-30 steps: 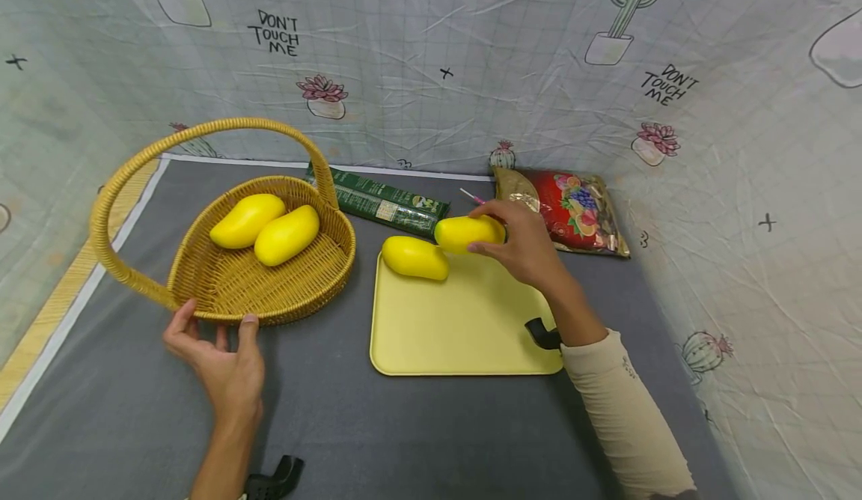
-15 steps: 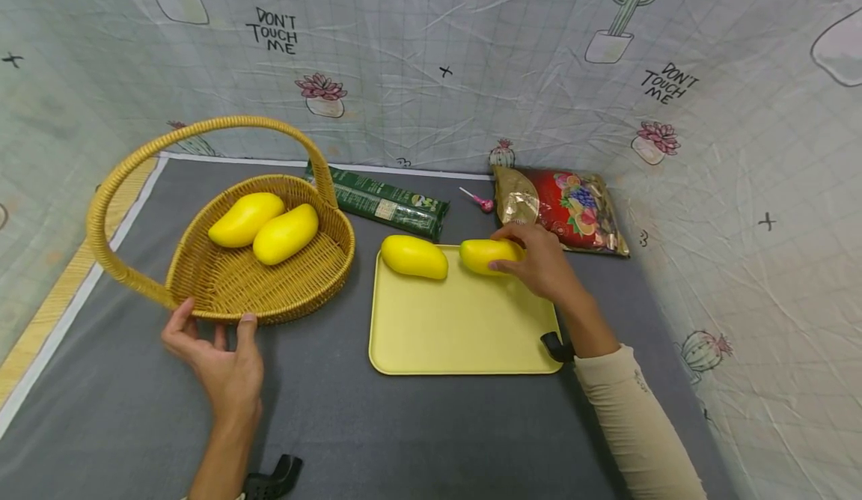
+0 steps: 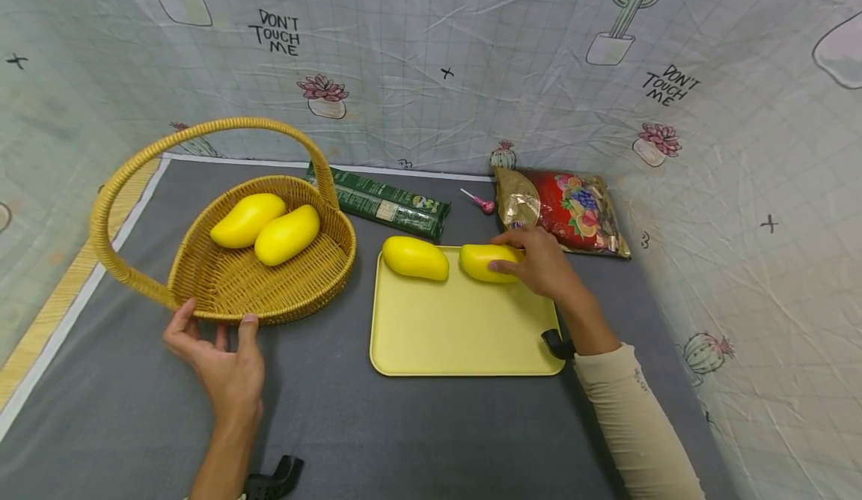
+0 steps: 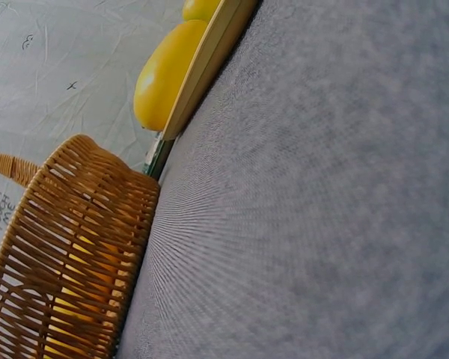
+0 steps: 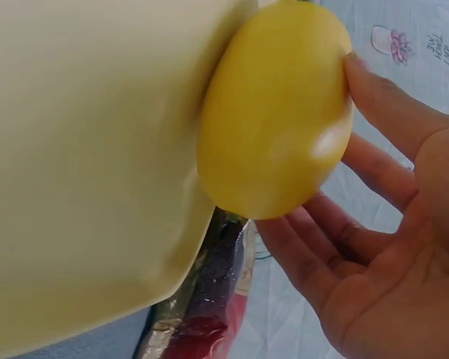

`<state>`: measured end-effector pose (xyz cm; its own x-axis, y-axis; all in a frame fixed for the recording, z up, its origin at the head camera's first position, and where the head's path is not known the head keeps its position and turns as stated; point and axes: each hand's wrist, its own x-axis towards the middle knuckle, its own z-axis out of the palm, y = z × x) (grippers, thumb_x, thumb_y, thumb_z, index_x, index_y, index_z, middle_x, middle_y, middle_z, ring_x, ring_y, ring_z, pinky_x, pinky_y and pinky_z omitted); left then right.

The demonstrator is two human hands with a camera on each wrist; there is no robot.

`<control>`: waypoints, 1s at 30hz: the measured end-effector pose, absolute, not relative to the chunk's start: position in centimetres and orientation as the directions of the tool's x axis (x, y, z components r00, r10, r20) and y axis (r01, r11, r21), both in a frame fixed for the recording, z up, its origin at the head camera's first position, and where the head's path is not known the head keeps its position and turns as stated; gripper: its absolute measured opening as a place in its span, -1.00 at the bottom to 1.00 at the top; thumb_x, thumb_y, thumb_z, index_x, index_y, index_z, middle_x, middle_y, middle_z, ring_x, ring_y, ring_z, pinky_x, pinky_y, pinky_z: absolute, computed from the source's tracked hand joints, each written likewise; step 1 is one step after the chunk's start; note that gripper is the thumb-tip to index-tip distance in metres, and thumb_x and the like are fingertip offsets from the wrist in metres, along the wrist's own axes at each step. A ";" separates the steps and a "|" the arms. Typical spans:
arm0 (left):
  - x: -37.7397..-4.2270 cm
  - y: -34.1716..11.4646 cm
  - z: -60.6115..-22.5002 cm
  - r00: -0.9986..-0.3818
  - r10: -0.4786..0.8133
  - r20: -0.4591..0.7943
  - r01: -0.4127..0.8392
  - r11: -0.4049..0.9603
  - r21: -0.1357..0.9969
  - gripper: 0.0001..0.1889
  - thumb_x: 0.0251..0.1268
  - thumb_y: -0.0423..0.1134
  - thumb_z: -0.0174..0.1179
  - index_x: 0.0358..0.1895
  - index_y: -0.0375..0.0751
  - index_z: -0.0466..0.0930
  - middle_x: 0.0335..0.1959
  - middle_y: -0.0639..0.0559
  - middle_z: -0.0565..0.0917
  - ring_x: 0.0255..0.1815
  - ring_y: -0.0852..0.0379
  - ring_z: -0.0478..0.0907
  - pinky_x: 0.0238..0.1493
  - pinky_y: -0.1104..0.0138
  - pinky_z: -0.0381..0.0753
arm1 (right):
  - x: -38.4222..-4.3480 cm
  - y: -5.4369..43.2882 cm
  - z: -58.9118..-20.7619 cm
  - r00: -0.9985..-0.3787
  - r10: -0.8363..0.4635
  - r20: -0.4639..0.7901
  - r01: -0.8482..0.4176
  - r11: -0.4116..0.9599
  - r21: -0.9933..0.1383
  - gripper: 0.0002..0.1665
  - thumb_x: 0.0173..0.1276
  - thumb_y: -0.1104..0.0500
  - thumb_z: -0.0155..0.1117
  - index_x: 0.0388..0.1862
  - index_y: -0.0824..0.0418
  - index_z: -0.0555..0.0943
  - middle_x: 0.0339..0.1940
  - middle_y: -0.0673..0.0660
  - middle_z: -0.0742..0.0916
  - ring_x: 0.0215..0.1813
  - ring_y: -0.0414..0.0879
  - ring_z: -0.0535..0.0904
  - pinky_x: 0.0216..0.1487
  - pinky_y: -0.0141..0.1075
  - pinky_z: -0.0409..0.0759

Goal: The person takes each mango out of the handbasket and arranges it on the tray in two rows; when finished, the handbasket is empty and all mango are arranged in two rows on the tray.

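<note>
In the head view my left hand (image 3: 225,369) holds the near edge of the yellow wicker basket (image 3: 296,302); only a bit of it enters the left wrist view, beside the basket wall (image 4: 75,239). Two yellow mangoes (image 3: 287,235) lie inside the basket. My right hand (image 3: 542,264) grips a third mango (image 3: 481,263) between thumb and fingers, at the far right part of the pale yellow tray (image 3: 458,335). The right wrist view has this mango (image 5: 277,112) against the tray surface. Another mango (image 3: 414,258) lies at the tray's far left corner.
Behind the tray lie a long green packet (image 3: 390,204), a pink lollipop (image 3: 483,204) and a red and gold bag (image 3: 572,212). A printed cloth (image 3: 431,111) hangs behind the grey-covered table (image 3: 417,433). The basket's tall handle (image 3: 249,123) arches up at the left.
My right hand has brought its mango to the right and down onto the tray, apart from the other mango there. The left hand and basket have not visibly moved.
</note>
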<state>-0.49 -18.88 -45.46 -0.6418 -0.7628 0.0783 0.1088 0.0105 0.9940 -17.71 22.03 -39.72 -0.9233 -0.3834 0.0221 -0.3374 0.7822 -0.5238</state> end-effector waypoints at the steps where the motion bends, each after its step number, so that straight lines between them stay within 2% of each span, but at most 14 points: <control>1: -0.5 -18.9 -45.5 -0.642 -0.762 0.079 0.108 0.012 0.994 -0.25 0.39 -0.53 0.20 0.53 -0.02 0.09 0.66 0.05 -0.10 0.70 0.16 -0.12 0.73 0.04 -0.01 | -17.8 22.1 -39.7 -0.920 -0.393 0.015 -0.342 0.780 -0.524 -0.50 0.38 0.04 0.55 0.24 0.18 0.76 0.16 0.24 0.79 0.16 0.19 0.58 0.25 0.16 0.50; 8: -0.5 -18.9 -45.8 -0.642 -0.761 0.089 0.104 0.028 0.994 -0.25 0.39 -0.52 0.21 0.53 -0.02 0.09 0.65 0.05 -0.09 0.71 0.16 -0.12 0.74 0.02 -0.02 | -18.0 22.1 -39.3 -0.916 -0.398 0.041 -0.359 0.772 -0.525 -0.48 0.41 0.05 0.52 0.29 0.21 0.74 0.21 0.27 0.78 0.23 0.22 0.58 0.31 0.20 0.46; 13: -0.6 -18.9 -45.8 -0.639 -0.763 0.095 0.113 0.028 0.993 -0.25 0.38 -0.52 0.21 0.53 -0.03 0.09 0.65 0.04 -0.08 0.70 0.16 -0.12 0.74 0.01 -0.03 | -18.0 21.5 -38.4 -0.914 -0.388 0.120 -0.390 0.756 -0.526 -0.49 0.40 0.06 0.53 0.29 0.15 0.74 0.17 0.26 0.76 0.16 0.23 0.59 0.20 0.17 0.50; 18: -0.6 -19.0 -45.6 -0.634 -0.768 0.093 0.109 0.030 0.994 -0.24 0.38 -0.52 0.21 0.53 -0.01 0.10 0.65 0.05 -0.08 0.69 0.17 -0.11 0.74 0.03 -0.01 | -17.8 19.5 -36.8 -0.895 -0.387 0.221 -0.443 0.722 -0.531 -0.51 0.39 0.05 0.54 0.27 0.12 0.75 0.17 0.21 0.77 0.07 0.16 0.59 0.08 0.07 0.53; 21: -0.6 -19.0 -45.6 -0.633 -0.769 0.089 0.108 0.026 0.994 -0.24 0.37 -0.53 0.21 0.53 -0.01 0.10 0.65 0.05 -0.08 0.69 0.17 -0.11 0.74 0.03 -0.01 | -17.5 17.8 -35.8 -0.881 -0.392 0.265 -0.472 0.688 -0.552 -0.49 0.38 0.06 0.55 0.28 0.12 0.74 0.19 0.20 0.75 0.13 0.15 0.59 0.12 0.07 0.58; 25: -0.6 -19.0 -45.6 -0.634 -0.768 0.085 0.112 0.018 0.994 -0.24 0.37 -0.53 0.21 0.52 -0.02 0.09 0.66 0.04 -0.09 0.70 0.17 -0.11 0.74 0.03 -0.01 | -17.4 15.2 -34.8 -0.848 -0.420 0.323 -0.529 0.627 -0.572 -0.47 0.37 0.06 0.56 0.29 0.11 0.73 0.23 0.18 0.74 0.29 0.15 0.59 0.30 0.11 0.56; 30: -0.6 -18.9 -45.8 -0.632 -0.769 0.090 0.122 0.016 0.992 -0.25 0.36 -0.53 0.21 0.52 -0.04 0.11 0.66 0.04 -0.09 0.70 0.16 -0.10 0.73 0.02 0.01 | -17.6 11.9 -34.5 -0.778 -0.468 0.418 -0.627 0.550 -0.551 -0.43 0.29 0.04 0.62 0.28 0.08 0.74 0.23 0.12 0.76 0.37 0.09 0.56 0.43 0.05 0.50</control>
<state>-0.64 -18.94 -45.79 -0.6325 -0.7694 0.0900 0.1222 0.0156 0.9924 -17.56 11.89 -34.47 -0.7784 -0.4679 0.4184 -0.6271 0.5501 -0.5515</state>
